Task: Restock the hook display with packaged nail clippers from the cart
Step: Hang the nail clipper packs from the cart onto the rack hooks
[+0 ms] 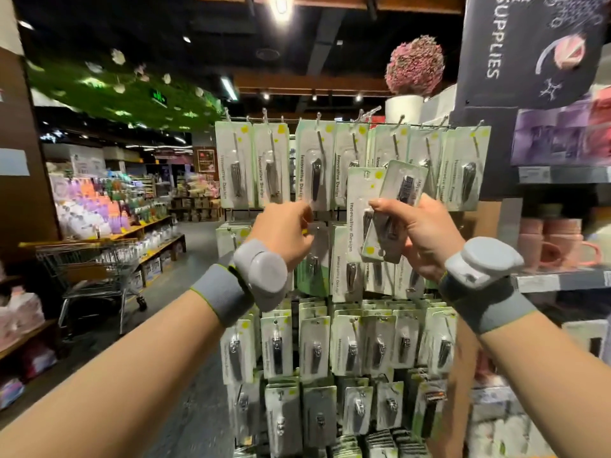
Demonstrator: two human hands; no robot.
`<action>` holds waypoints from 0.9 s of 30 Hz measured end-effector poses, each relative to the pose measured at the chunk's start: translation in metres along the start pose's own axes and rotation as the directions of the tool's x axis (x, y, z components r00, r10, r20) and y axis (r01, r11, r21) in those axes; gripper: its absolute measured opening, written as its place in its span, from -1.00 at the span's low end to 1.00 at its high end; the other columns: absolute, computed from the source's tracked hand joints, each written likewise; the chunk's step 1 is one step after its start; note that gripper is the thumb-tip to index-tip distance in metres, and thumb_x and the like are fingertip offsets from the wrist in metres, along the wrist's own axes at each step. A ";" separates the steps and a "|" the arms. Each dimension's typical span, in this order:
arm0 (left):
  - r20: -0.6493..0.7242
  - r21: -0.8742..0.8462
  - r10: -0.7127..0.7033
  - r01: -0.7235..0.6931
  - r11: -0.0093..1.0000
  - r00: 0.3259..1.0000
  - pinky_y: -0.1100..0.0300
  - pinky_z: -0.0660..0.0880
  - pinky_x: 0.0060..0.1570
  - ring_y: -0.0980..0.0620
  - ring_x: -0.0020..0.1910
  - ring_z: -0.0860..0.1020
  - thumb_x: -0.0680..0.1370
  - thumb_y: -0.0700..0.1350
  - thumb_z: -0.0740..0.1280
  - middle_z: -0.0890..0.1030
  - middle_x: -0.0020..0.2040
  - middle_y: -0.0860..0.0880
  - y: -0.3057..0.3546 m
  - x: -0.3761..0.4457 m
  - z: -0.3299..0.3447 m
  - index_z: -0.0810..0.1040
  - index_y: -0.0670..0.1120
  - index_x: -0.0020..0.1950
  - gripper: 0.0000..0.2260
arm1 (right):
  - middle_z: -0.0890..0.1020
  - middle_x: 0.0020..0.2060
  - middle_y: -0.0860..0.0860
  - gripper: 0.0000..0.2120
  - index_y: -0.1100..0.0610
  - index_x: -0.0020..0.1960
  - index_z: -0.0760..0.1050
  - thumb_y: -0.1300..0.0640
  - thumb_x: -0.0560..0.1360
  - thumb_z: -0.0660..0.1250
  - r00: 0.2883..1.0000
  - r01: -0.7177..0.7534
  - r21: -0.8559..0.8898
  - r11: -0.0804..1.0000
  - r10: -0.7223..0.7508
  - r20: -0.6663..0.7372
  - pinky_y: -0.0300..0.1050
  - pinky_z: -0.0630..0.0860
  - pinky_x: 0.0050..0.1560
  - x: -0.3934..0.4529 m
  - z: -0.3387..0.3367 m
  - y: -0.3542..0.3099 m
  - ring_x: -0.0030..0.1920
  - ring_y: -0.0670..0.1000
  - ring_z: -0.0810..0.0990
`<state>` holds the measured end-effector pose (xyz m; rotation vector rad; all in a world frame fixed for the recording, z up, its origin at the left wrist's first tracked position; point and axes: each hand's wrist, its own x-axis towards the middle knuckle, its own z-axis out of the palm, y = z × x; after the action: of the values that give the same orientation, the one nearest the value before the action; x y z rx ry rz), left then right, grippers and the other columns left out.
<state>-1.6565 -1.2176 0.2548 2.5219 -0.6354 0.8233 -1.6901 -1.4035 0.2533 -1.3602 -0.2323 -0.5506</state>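
Your right hand (426, 239) grips at least 2 packs (380, 209), fanned, long axes near upright and tilted right, just in front of the display (350, 166). Your left hand (284, 233) is curled with fingertips pinched beside them; whether it holds anything, I can't tell. The top-row hooks (360, 115) lie above and behind the packs, already loaded. The hanging packs crowd the approach. The cart (89, 269) stands well apart, left.
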 end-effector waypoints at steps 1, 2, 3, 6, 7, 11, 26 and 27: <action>0.032 0.050 -0.007 0.006 0.999 0.999 0.03 0.48 0.14 -0.09 0.10 0.54 0.51 -0.14 0.33 0.62 0.09 -0.07 0.000 0.001 0.004 0.50 -0.11 0.15 -0.78 | 0.60 -0.21 0.16 -0.70 0.18 -0.02 0.42 0.21 0.35 0.49 1.000 -0.001 -0.004 1.000 0.001 0.000 -0.10 0.55 -0.37 0.001 -0.001 0.001 -0.26 0.05 0.60; 0.068 0.096 -0.024 0.018 0.995 0.997 0.02 0.47 0.13 -0.12 0.12 0.53 0.51 -0.11 0.34 0.61 0.11 -0.09 0.000 0.001 0.007 0.47 -0.12 0.18 -0.74 | 0.61 -0.22 0.15 -0.71 0.17 -0.04 0.42 0.21 0.36 0.49 1.000 -0.005 -0.004 1.000 0.005 0.001 -0.09 0.55 -0.38 0.003 -0.002 0.001 -0.27 0.06 0.60; 0.110 0.138 -0.057 0.042 0.990 0.992 0.01 0.47 0.13 -0.14 0.15 0.51 0.51 -0.07 0.35 0.59 0.14 -0.10 -0.002 0.000 0.009 0.44 -0.12 0.21 -0.69 | 0.61 -0.24 0.14 -0.73 0.17 -0.06 0.42 0.22 0.36 0.48 1.000 -0.011 -0.002 1.000 0.011 0.010 -0.08 0.55 -0.41 0.003 -0.001 0.002 -0.29 0.06 0.61; 0.152 0.215 -0.089 0.055 0.975 0.984 0.03 0.44 0.09 -0.19 0.19 0.48 0.50 0.00 0.37 0.53 0.19 -0.14 -0.001 0.002 0.019 0.35 -0.14 0.27 -0.58 | 0.64 -0.34 0.08 -0.82 0.15 -0.17 0.45 0.26 0.38 0.46 0.999 -0.005 0.029 1.000 0.004 0.037 -0.14 0.53 -0.45 0.006 -0.003 0.002 -0.34 0.01 0.63; 0.146 0.209 -0.086 0.054 0.976 0.986 0.03 0.43 0.09 -0.19 0.19 0.48 0.50 0.00 0.37 0.50 0.20 -0.14 0.000 0.004 0.021 0.29 -0.13 0.33 -0.52 | 0.64 -0.35 0.07 -0.83 0.13 -0.21 0.46 0.27 0.39 0.45 0.999 -0.004 0.038 0.999 0.002 0.045 -0.14 0.53 -0.46 0.008 -0.005 0.002 -0.36 0.01 0.62; 0.092 0.202 -0.074 0.054 0.978 0.993 0.01 0.43 0.11 -0.19 0.19 0.47 0.50 0.00 0.36 0.47 0.19 -0.13 0.001 0.003 0.022 0.28 -0.11 0.35 -0.51 | 0.63 -0.39 0.05 -0.85 0.14 -0.22 0.47 0.30 0.41 0.43 0.998 -0.022 0.067 0.998 0.018 0.061 -0.18 0.53 -0.45 0.009 -0.010 0.000 -0.40 -0.03 0.60; -0.122 -0.513 -0.005 -0.059 0.856 0.992 0.01 0.61 -0.17 -0.06 -0.20 0.64 0.49 -0.05 0.40 0.65 -0.13 -0.07 0.058 0.023 -0.004 0.57 -0.12 0.07 -0.79 | 0.69 -0.23 0.11 -0.75 0.28 0.06 0.53 0.33 0.38 0.42 0.983 -0.046 0.024 0.999 0.041 0.178 -0.15 0.60 -0.30 0.007 -0.029 -0.005 -0.25 -0.01 0.67; -0.129 -0.533 -0.016 -0.055 0.844 0.992 0.07 0.60 -0.18 -0.04 -0.22 0.62 0.48 -0.12 0.42 0.65 -0.15 -0.08 0.058 0.025 -0.003 0.58 -0.12 0.03 -0.83 | 0.69 -0.20 0.12 -0.73 0.28 0.07 0.53 0.33 0.37 0.42 0.980 -0.055 0.028 0.998 0.049 0.191 -0.13 0.61 -0.28 0.006 -0.029 -0.005 -0.24 0.00 0.67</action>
<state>-1.6708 -1.2706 0.2872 1.9402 -0.7304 0.6880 -1.6921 -1.4333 0.2546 -1.3837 -0.3587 -0.3716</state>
